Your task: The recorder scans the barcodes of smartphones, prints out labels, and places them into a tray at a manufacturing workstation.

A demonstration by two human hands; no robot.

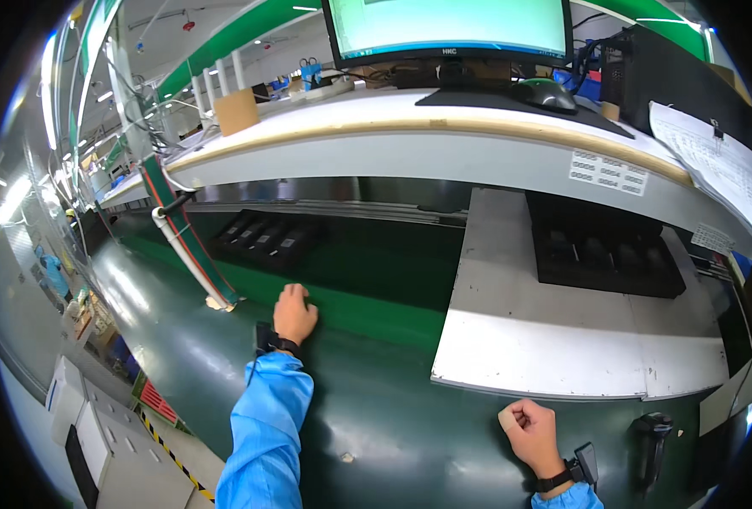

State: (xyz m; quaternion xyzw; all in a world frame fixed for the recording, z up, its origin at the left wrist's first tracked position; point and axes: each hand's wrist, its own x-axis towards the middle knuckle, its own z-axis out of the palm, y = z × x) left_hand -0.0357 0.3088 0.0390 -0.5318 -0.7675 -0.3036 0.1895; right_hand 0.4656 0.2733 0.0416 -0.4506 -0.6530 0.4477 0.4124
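My left hand [294, 312] reaches forward in a blue sleeve and rests on the edge of the green conveyor belt [367, 271], fingers curled over something small and dark that I cannot make out. My right hand [527, 428] is a closed fist near the front edge of the white work plate [563, 348], a bandage on the thumb, with nothing visible in it. Both wrists wear black straps. A black tray of dark parts [266, 237] lies on the belt beyond my left hand. Another black tray [605, 250] sits on the white plate.
A shelf above carries a monitor [448, 30], a black mouse [546, 93] on a mat, a cardboard box [237, 110] and papers on a clipboard [715, 161]. A black scanner [652, 433] stands right of my right hand. White boxes [96, 433] sit on the floor lower left.
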